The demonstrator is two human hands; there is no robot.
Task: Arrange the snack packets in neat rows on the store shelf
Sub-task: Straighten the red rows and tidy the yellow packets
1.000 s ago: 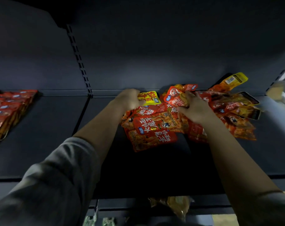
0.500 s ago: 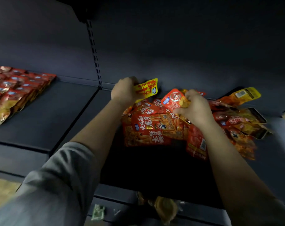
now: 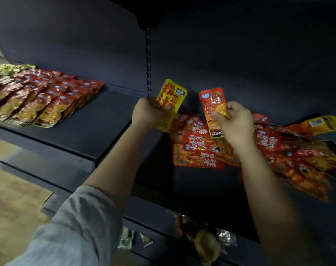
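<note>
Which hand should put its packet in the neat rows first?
Probably the left hand. It holds the yellow packet nearer the neat rows; the right hand, holding the orange packet, is over the messy pile.

i see a yellow snack packet [image 3: 171, 101] with red lettering upright in my left hand [image 3: 149, 112], an orange-red packet [image 3: 213, 106] pinched in my right hand [image 3: 233, 121], a loose red pile [image 3: 268, 150] under both, neat rows [image 3: 40, 95] far left.
</note>
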